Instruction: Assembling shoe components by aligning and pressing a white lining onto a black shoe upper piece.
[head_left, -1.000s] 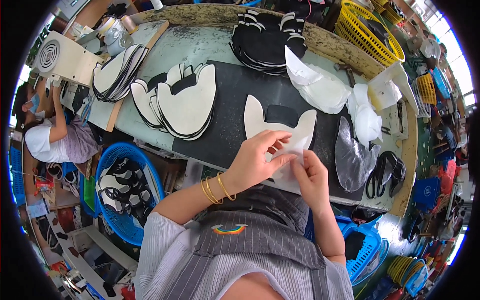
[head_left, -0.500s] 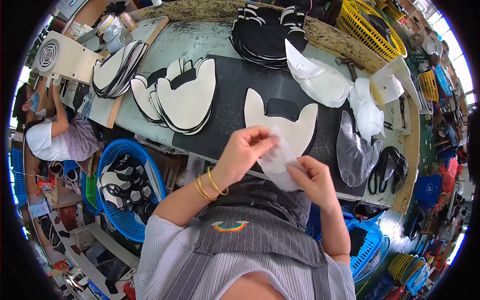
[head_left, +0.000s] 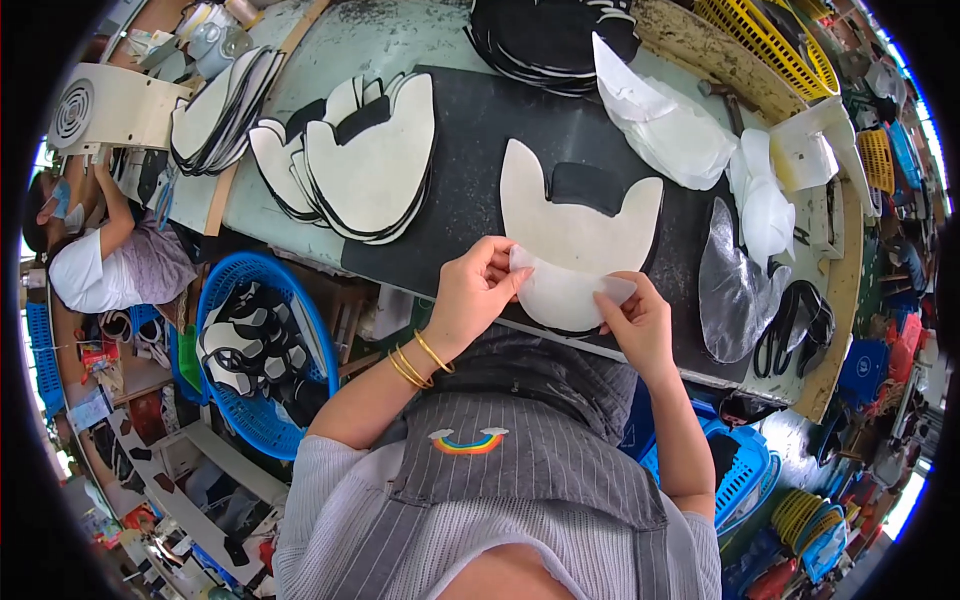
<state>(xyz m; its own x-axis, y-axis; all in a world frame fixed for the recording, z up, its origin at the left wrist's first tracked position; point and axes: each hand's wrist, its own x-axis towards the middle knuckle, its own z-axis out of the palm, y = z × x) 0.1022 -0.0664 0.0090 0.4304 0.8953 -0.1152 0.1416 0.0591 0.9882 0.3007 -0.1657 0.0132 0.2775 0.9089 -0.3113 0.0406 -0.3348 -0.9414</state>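
A thin whitish crescent-shaped piece (head_left: 565,300) is stretched between my two hands. My left hand (head_left: 478,285) pinches its left tip between thumb and fingers. At its right tip, my right hand (head_left: 637,318) pinches it the same way. Under the crescent lies a cream U-shaped cut piece (head_left: 560,222) with two upright prongs and a dark patch (head_left: 587,187) between them. The crescent covers its rounded near end; whether the two touch all along cannot be told. Both rest on a black mat (head_left: 470,150) at the table's near edge.
Stacked cream pieces (head_left: 365,180) lie to the left, dark stacked pieces (head_left: 545,45) at the back. Crumpled white sheets (head_left: 670,125), a hammer (head_left: 735,102), a shiny grey sheet (head_left: 735,285) and black-handled scissors (head_left: 775,345) are on the right. A blue basket (head_left: 225,400) stands lower left; a co-worker (head_left: 125,260) sits beyond.
The thin piece, hanging folded between my hands before, is now spread sideways over the near end of the cream piece. My hands have moved apart, and the table sits higher in view.
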